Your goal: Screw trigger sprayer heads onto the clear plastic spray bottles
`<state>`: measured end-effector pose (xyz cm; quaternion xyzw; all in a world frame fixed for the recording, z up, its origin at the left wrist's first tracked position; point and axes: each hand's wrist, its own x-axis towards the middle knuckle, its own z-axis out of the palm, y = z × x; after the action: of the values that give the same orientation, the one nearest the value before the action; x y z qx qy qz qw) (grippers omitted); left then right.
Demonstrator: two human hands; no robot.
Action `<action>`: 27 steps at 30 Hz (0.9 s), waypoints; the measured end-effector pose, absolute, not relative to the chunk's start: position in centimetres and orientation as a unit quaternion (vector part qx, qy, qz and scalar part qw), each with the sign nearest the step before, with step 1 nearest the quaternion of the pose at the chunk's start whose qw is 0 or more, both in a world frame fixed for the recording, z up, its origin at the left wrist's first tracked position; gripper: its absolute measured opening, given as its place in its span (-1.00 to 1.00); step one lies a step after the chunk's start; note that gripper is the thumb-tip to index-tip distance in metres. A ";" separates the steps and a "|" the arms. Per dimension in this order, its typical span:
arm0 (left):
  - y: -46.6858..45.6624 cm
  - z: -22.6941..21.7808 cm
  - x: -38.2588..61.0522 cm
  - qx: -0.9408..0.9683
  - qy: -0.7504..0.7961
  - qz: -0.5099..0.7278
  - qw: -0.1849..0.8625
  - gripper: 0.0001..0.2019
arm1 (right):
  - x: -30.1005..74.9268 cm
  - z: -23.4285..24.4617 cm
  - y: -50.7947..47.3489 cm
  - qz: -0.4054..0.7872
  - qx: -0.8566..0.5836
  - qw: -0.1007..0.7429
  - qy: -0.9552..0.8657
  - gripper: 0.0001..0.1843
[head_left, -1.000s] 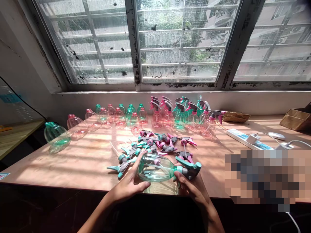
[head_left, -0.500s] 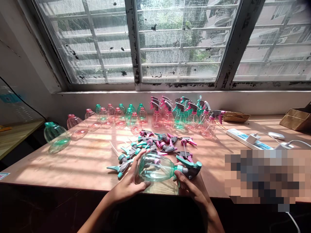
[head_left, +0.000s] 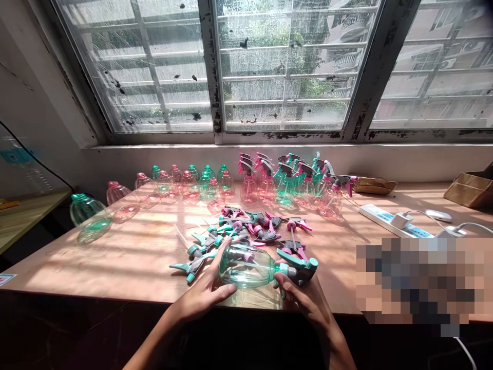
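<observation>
A clear green spray bottle (head_left: 246, 264) lies sideways in the air between my hands, above the table's front edge. Its grey and teal trigger head (head_left: 300, 268) sits on the neck and points right. My left hand (head_left: 210, 288) wraps the bottle's base, thumb along the near side, other fingers behind it. With thumb and fingers, my right hand (head_left: 298, 293) grips the collar where head meets neck. Just beyond the bottle lies a pile of loose trigger heads (head_left: 265, 234) in pink, teal and grey, some with dip tubes showing.
Open pink and green bottles (head_left: 190, 187) stand at the back left. Bottles fitted with trigger heads (head_left: 285, 185) are grouped at the back centre. A white power strip (head_left: 393, 221) with plugs and a brown cardboard box (head_left: 468, 187) are on the right. A blurred patch covers the right front.
The bottle and my right hand have shifted very slightly left. My left thumb has moved up against the bottle's near side. Everything else stays in place.
</observation>
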<state>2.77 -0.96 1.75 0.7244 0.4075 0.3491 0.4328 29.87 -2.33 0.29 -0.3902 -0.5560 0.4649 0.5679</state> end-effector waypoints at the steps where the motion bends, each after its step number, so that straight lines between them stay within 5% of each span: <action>1: -0.9 1.7 2.7 0.724 0.409 0.348 0.433 -0.08 | 29.9 0.2 -2.3 0.465 -0.388 0.570 -0.555 -0.51; 27: -1.3 2.5 3.5 0.706 0.352 0.391 0.473 -0.06 | 29.8 0.8 -2.4 0.463 -0.387 0.557 -0.571 -0.52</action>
<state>3.48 -1.35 2.45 0.7063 0.3521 0.3912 0.4734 29.81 -2.38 0.75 -0.3873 -0.5709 0.4630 0.5565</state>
